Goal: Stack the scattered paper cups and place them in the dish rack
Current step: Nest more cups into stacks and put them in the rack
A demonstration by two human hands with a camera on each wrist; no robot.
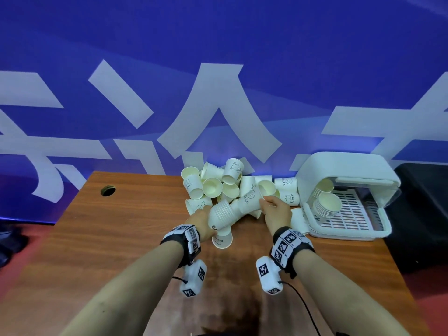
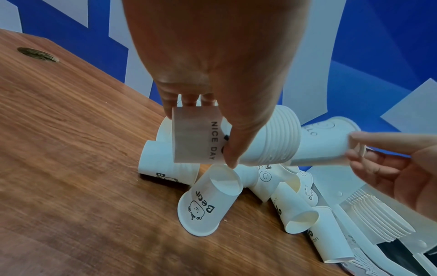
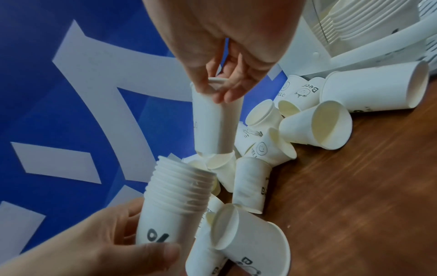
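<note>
My left hand (image 1: 202,221) grips a tilted stack of nested white paper cups (image 1: 220,214) just above the wooden table, thumb and fingers wrapped round its lower end (image 2: 205,128). My right hand (image 1: 264,201) pinches the rim of a single "HELLO" cup (image 1: 249,200), whose base sits at the stack's open mouth (image 3: 184,168). In the right wrist view the thumb and fingers of the right hand (image 3: 216,91) pinch the rim of that cup (image 3: 215,123). Loose cups (image 1: 218,185) lie heaped behind both hands. The white dish rack (image 1: 378,229) stands at the right with two cup stacks (image 1: 324,204) inside.
One "Bear" cup (image 1: 222,240) lies beside my left wrist, and more cups (image 1: 287,190) lie against the rack's left side. A cable hole (image 1: 108,190) is at the table's far left. A blue banner wall backs the table; a black object (image 1: 421,214) stands right of the rack.
</note>
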